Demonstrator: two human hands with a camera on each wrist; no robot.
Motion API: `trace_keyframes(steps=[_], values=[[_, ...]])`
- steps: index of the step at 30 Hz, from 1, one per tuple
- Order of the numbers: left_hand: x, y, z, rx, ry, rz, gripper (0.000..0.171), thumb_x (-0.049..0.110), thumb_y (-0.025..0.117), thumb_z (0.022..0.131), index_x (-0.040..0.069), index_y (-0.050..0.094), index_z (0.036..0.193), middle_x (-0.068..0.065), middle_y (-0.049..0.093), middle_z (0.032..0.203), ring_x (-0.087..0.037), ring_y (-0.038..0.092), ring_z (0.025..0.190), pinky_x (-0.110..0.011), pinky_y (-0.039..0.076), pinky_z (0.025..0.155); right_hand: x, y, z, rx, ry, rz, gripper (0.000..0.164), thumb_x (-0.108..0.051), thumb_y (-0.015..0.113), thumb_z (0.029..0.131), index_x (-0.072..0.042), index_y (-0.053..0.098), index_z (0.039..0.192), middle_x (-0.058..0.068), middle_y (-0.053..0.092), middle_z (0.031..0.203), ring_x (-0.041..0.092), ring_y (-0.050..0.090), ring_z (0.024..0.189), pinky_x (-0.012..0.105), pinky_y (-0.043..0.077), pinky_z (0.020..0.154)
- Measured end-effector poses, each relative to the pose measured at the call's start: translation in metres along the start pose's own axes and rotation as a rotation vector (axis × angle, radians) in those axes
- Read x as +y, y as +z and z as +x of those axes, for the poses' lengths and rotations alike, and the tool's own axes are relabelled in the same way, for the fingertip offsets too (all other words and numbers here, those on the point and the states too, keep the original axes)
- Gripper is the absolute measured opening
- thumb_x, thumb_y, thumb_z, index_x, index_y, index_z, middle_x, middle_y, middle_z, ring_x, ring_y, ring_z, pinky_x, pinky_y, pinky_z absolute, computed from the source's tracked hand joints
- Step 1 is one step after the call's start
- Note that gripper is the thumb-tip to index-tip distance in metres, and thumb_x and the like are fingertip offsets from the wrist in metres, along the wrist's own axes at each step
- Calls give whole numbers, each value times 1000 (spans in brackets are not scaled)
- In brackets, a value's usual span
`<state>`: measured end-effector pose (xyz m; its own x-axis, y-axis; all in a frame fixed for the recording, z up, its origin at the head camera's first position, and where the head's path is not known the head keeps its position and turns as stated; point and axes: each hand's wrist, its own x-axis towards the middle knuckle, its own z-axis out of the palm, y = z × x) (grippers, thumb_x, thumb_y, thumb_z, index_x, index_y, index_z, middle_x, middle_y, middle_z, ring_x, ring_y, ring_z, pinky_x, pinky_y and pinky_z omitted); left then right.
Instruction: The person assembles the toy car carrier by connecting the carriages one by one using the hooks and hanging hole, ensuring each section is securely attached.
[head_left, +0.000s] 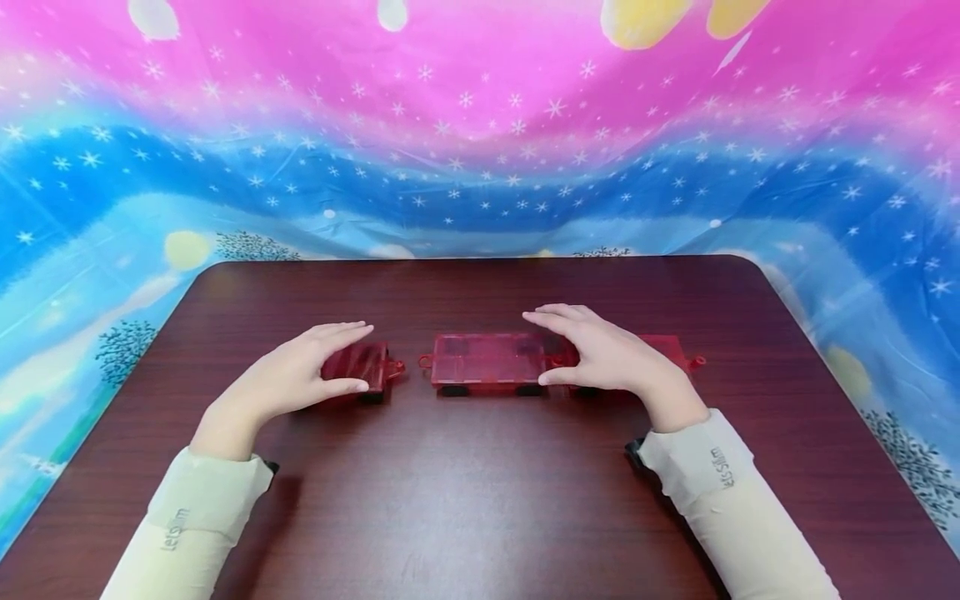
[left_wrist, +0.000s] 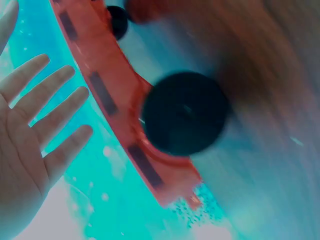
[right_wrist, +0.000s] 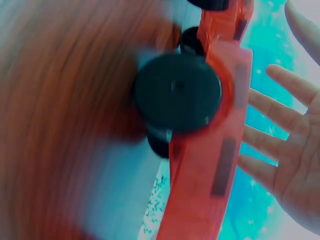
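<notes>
Three red see-through toy train cars with black wheels stand in a row across the table. My left hand [head_left: 288, 375] arches over the left car [head_left: 363, 367], thumb on the near side and fingers on the far side. The middle car [head_left: 487, 360] stands apart from it, with a ring coupler facing the left car's hook. My right hand [head_left: 603, 354] spans the right car [head_left: 666, 346], partly hiding it, its fingertips near the joint with the middle car. Both wrist views show straight, spread fingers beside a car's black wheel [left_wrist: 185, 112].
The dark brown table [head_left: 465, 500] has rounded far corners. Behind it and along both sides hangs a pink and blue cloth [head_left: 480, 150] with snowflakes. A small coupler ring [head_left: 697, 362] sticks out at the row's right end.
</notes>
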<state>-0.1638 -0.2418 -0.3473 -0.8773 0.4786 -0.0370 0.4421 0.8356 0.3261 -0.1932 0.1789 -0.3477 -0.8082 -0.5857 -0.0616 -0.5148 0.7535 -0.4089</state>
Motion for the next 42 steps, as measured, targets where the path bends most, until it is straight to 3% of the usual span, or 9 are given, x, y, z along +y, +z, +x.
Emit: trace_keyframes(steps=[11,18,25,42], values=[[-16,1,-18,-13,-53,-20,84,45,78,83,10,43,151,-20,45,151,-41,42,138,-61,43,106,-19,12,18,-63,-44,21,84,-46,77,84,-30,35,155,1,33,161,26,27,151,50,42,112],[-19,5,-15,-40,-74,-8,89,46,80,80,12,41,152,-19,45,151,-41,43,136,-61,46,103,-29,20,29,-109,-69,21,82,-44,77,85,-29,37,154,0,33,162,24,22,154,48,39,115],[-20,7,-11,-55,-76,17,90,43,82,79,15,40,152,-18,44,152,-41,43,135,-62,49,99,-34,27,37,-115,-121,7,80,-41,77,85,-26,39,154,5,34,160,26,32,148,46,40,115],[-18,6,-8,-66,-63,74,85,41,82,79,15,44,151,-21,49,145,-42,48,129,-59,52,95,-38,26,38,-119,-102,-30,66,-29,78,86,-19,52,146,10,45,151,29,43,138,45,46,109]])
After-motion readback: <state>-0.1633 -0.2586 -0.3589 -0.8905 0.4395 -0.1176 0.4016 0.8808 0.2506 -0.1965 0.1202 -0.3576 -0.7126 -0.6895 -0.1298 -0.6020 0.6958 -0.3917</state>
